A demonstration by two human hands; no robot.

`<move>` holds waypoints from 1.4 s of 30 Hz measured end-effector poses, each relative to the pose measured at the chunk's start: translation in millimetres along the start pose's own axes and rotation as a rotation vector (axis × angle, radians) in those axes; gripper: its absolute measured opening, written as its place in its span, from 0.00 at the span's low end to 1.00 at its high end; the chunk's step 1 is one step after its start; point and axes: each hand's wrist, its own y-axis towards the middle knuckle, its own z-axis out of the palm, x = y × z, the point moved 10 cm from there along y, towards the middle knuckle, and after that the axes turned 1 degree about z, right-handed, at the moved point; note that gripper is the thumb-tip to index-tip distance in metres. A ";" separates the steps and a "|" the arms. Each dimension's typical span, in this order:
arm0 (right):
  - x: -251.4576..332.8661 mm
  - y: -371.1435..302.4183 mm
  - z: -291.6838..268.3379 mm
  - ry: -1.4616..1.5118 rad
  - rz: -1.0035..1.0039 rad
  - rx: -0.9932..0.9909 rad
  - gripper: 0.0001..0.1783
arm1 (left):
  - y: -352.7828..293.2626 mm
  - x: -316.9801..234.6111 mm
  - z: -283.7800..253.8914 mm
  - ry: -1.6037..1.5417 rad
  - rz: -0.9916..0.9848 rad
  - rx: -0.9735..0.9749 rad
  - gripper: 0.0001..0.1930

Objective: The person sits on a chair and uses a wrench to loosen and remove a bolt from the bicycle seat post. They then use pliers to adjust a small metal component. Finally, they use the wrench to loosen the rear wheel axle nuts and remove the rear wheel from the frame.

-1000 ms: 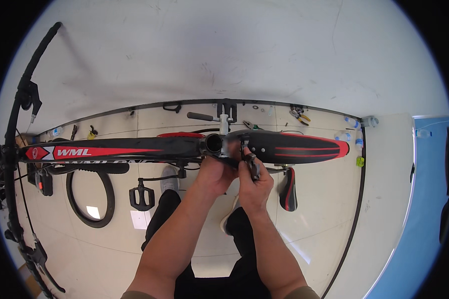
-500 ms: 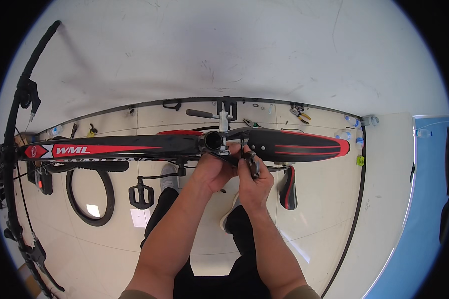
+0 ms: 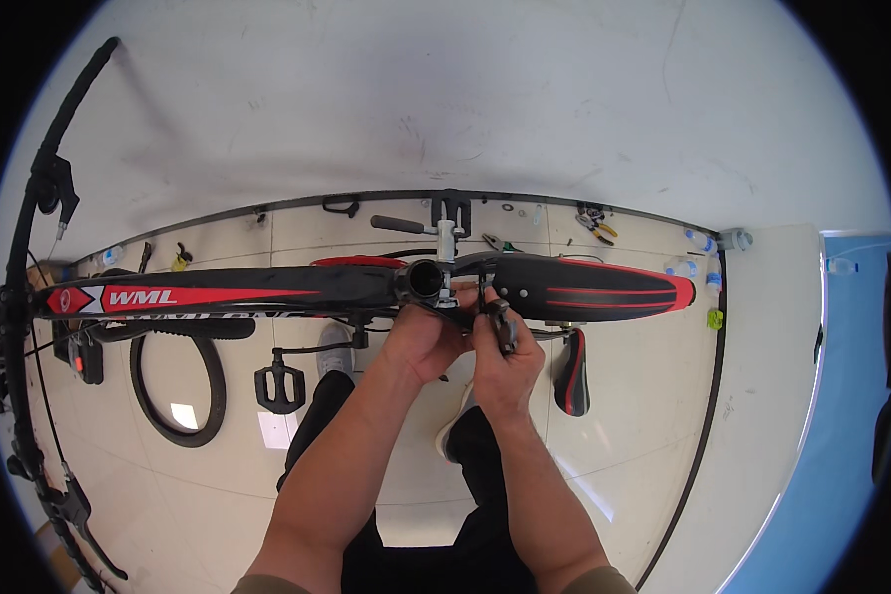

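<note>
A black and red bicycle frame (image 3: 218,288) runs across the view, its open seat tube (image 3: 424,282) near the middle. My left hand (image 3: 424,342) is closed just below and behind that tube; its fingers curl under the frame, and what they grip is hidden. Close beside it on the right, my right hand (image 3: 508,374) is shut on a dark metal piece (image 3: 505,332), too small and covered to name. Both hands work in the gap between the seat tube and the black rear mudguard (image 3: 594,287) with red stripes.
A silver clamp with a handle (image 3: 445,243) stands beyond the seat tube. The handlebar (image 3: 32,208) fills the left. A loose tyre (image 3: 178,391), a saddle (image 3: 571,374), pliers (image 3: 596,228) and plastic bottles (image 3: 681,266) lie on the tiled floor. A pedal (image 3: 280,387) juts out near my leg.
Both hands stay at the same spot with nearly the same hold. The bicycle's front part has shifted very slightly in view.
</note>
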 end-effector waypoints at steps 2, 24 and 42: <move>-0.9 -0.6 -0.7 0.019 0.028 -0.005 0.18 | -1.2 0.6 -1.8 -0.002 -0.014 -0.022 0.10; -6.9 2.4 -0.5 0.053 0.049 0.008 0.18 | 1.1 3.2 -4.8 -0.091 0.066 -0.093 0.14; -1.2 3.2 0.7 0.035 -0.005 0.005 0.18 | -4.3 6.0 -10.2 -0.002 0.147 -0.175 0.20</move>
